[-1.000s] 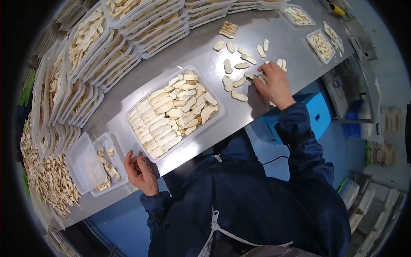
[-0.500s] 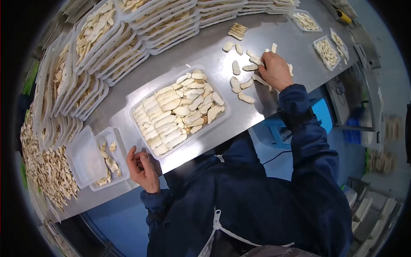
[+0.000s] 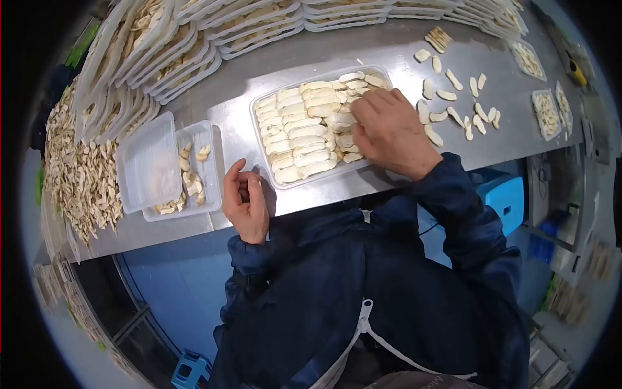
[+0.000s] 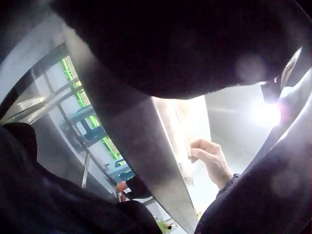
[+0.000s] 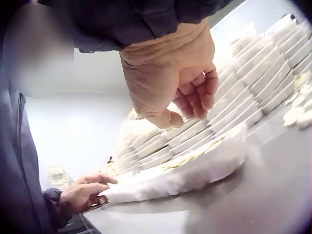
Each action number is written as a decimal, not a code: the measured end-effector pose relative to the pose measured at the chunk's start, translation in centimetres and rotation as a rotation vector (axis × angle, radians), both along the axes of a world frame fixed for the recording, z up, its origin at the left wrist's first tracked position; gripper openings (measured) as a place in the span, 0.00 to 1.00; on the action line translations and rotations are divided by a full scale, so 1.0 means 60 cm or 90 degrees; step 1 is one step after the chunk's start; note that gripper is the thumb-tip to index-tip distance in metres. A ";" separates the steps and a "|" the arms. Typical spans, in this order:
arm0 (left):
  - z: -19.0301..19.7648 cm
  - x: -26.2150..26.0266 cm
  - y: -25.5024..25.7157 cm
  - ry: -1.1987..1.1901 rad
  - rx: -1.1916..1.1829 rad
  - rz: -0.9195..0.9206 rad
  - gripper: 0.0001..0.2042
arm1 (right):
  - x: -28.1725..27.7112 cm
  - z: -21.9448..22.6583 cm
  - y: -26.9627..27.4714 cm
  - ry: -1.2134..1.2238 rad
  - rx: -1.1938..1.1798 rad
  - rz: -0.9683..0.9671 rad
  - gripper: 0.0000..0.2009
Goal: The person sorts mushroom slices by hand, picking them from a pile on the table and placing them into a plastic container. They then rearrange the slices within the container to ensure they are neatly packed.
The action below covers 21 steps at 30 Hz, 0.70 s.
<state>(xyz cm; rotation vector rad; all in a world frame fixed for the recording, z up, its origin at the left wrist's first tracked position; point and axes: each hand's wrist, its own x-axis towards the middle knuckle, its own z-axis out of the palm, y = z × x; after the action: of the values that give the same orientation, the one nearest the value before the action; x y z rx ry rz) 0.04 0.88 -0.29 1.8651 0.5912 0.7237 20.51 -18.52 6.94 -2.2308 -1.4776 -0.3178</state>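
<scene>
Pale, brown-edged slices that look like dried mushroom lie in overlapping rows in a clear plastic tray (image 3: 264, 149). My right hand (image 3: 395, 133) is over the tray's right part, fingers bent downward. A pale slice (image 3: 340, 122) shows at its fingertips, pinched between thumb and fingers, which the back of the hand partly hides. In the right wrist view the right hand (image 5: 170, 78) hangs low above the tray's contents. My left hand (image 3: 246, 201) rests at the table's front edge, left of the tray, with loosely curled fingers and nothing in them.
Loose slices (image 3: 446, 95) lie scattered right of the tray. Stacked filled trays (image 3: 259, 32) line the back. At left are a heap of slices (image 3: 84, 162), an empty container (image 3: 148, 162) and one with a few pieces (image 3: 210, 188). Small filled trays (image 3: 546, 115) stand far right.
My right hand has moved left from the loose slices to the tray's right part. The left hand stays by the table edge. The head view has shifted, so the table sits higher and straighter.
</scene>
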 end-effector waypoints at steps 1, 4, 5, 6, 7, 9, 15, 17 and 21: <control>0.000 0.000 0.000 -0.004 0.005 0.000 0.15 | -0.003 -0.007 0.012 -0.004 -0.001 0.008 0.07; 0.003 -0.001 0.000 0.003 -0.005 -0.002 0.15 | -0.003 -0.016 0.034 -0.003 0.002 0.028 0.07; 0.004 -0.001 0.000 0.006 -0.004 -0.003 0.15 | -0.002 -0.017 0.038 -0.006 -0.016 0.021 0.07; 0.005 -0.002 0.001 0.010 -0.002 -0.003 0.14 | 0.000 -0.019 0.041 -0.009 -0.034 0.014 0.07; 0.005 -0.002 0.000 0.014 -0.001 -0.004 0.14 | 0.000 -0.020 0.043 -0.012 -0.052 0.007 0.07; 0.004 -0.002 0.000 0.011 -0.003 0.000 0.14 | 0.002 -0.019 0.045 -0.014 -0.058 0.009 0.07; 0.006 -0.001 -0.001 0.024 0.002 0.007 0.14 | 0.003 -0.021 0.049 -0.012 -0.069 0.011 0.07; 0.006 -0.002 0.000 0.026 0.006 0.007 0.14 | 0.003 -0.022 0.049 -0.015 -0.070 0.010 0.06; 0.004 -0.002 -0.001 0.023 0.003 0.009 0.14 | 0.003 -0.024 0.049 -0.024 -0.070 0.008 0.06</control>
<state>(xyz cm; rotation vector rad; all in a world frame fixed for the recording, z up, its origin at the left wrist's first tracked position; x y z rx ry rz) -0.08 0.84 -0.03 1.8832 0.6259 0.7022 20.67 -15.57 5.51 -2.3118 -1.5624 -0.2839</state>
